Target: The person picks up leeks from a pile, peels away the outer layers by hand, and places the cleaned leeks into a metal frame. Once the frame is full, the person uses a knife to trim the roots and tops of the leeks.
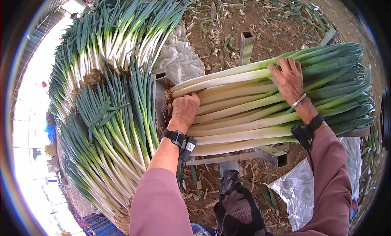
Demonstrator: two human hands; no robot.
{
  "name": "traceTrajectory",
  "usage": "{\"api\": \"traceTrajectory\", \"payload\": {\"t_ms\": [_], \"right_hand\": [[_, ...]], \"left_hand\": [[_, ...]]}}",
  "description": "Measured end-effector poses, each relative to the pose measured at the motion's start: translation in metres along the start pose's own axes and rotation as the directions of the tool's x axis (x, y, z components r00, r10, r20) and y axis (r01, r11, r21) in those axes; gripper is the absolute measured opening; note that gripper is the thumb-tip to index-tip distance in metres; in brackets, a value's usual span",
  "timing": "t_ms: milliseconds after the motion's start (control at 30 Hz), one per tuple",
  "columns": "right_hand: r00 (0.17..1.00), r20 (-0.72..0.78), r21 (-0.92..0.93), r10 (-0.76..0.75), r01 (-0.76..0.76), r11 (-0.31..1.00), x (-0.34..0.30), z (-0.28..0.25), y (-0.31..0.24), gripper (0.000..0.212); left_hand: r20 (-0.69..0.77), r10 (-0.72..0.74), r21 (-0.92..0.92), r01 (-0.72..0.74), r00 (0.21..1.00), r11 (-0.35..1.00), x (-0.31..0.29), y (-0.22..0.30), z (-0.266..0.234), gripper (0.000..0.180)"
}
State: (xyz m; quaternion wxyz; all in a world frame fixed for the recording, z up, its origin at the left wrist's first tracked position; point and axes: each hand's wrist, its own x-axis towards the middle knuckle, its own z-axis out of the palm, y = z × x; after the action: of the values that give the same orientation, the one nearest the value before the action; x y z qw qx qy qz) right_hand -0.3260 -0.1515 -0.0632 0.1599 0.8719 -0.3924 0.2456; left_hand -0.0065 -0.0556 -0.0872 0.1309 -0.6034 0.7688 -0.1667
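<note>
Leeks (252, 126) lying across the metal frame (272, 155) could be nicked by the dark pointed tool (201, 90) in the closed left hand (184, 110) if the right hand (288, 80), bent over them, its hold unclear from here, lets them roll.

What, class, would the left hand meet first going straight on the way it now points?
Most likely the pale leek stems on the far side, just ahead of the left hand; whether it would touch or pass over them is unclear.
</note>
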Motion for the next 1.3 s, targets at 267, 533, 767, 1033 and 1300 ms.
{"api": "traceTrajectory", "payload": {"t_ms": [267,533,767,1033,1300], "right_hand": [[1.0,-0.009,0.011,-0.014,0.014,1.0,0.0,-0.001,0.001,0.031],[1.0,-0.004,0.082,-0.015,0.015,0.996,0.005,-0.001,-0.002,0.033],[0.995,0.098,0.09,0.011,-0.02,0.996,-0.008,-0.004,0.01,0.031],[0.99,0.098,0.192,-0.103,0.083,0.978,0.0,-0.014,0.002,0.029],[0.968,0.238,0.249,-0.077,0.016,0.968,-0.009,-0.006,0.006,0.03]], "left_hand": [[-0.038,-0.013,-0.088,0.009,0.999,0.996,0.01,-0.003,0.005,0.01],[-0.113,-0.131,-0.228,0.103,0.985,0.968,-0.008,-0.018,0.004,0.009],[0.123,-0.804,-0.962,0.269,0.581,0.047,-0.057,-0.118,-0.071,0.007],[-0.16,-0.898,-0.43,0.79,0.409,0.437,-0.182,-0.211,-0.01,0.043],[-0.209,-0.289,-0.644,0.091,0.934,0.76,-0.031,-0.003,-0.047,0.028]]}}
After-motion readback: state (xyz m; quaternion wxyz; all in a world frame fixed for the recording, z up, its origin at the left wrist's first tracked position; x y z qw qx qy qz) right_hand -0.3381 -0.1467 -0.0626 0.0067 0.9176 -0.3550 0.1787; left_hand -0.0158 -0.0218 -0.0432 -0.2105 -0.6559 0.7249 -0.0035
